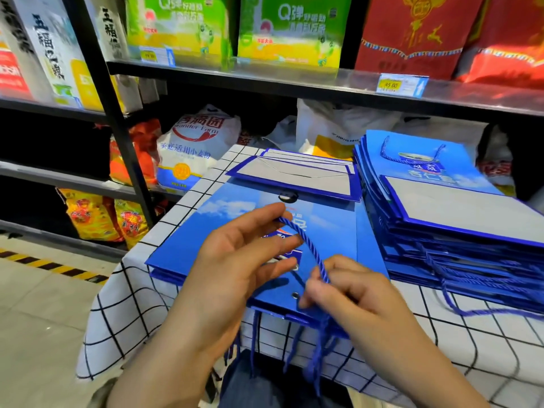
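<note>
1. L hand (235, 260) pinches the far end of the twisted blue rope handle (306, 245); R hand (353, 293) pinches its near end, just above the flat blue paper gift bag (206, 240) on the checked white tablecloth (132, 290).
2. Risk: rope tip may miss the small metal eyelet (295, 295) at bag's near edge, or slip from fingers.
3. Room: stack of blue paper bags (441, 207) crowds bag's right; table edge is near on bag's left, so a tug could slide it off.

The single camera sits on the person's head, looking forward and down, close above the fingers (259, 215), table (141, 304) beneath them, shelves (265, 75) beyond.
</note>
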{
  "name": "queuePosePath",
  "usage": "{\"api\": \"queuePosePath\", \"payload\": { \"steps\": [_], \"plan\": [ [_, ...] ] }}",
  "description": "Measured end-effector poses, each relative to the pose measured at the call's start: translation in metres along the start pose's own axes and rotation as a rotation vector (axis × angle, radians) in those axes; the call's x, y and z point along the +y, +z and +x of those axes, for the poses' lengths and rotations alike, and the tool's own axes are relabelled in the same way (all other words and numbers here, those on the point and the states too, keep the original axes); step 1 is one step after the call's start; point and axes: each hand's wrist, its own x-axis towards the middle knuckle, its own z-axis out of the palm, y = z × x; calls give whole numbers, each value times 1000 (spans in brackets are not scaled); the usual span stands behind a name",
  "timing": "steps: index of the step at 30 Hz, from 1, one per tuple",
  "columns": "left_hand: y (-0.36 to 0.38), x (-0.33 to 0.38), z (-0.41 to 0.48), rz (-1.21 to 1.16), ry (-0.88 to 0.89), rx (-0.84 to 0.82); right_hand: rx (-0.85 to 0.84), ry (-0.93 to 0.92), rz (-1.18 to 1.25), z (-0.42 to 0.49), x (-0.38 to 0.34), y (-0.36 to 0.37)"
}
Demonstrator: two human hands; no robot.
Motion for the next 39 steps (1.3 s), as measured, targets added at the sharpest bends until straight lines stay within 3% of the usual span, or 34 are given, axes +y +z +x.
{"api": "queuePosePath", "payload": {
  "steps": [4, 10, 16, 20, 22, 26, 31, 33, 36, 39],
  "plan": [
    [-5, 2, -6, 245, 28, -27, 222, 117, 257, 20, -20, -10],
    [-8, -3, -11, 418, 42, -120, 250, 146, 378, 48, -30, -4],
    [-10, -2, -6, 500, 12, -165, 239, 139, 312, 55, -23, -4],
    [-11, 1, 1, 432, 77, -48, 321, 66, 191, 37, -14, -10],
    [-11, 0, 6, 431, 122, -18, 276, -3, 151, 22, -10, -10],
    [-2, -5, 9, 432, 123, -156, -62, -79, 198, 10, -11, 0],
    [-2, -11, 11, 388, 134, -203, 83, -87, 183, 16, -9, -3],
    [-16, -10, 10, 601, 245, -256, 77, -124, 47, 17, -4, -12],
    [-44, -2, 5, 1256, 475, -374, 16, -212, -310, 18, 2, -25],
    [-59, -2, 3, 1384, 494, -363, -71, -247, -515, 20, 6, -24]
  ]
}}
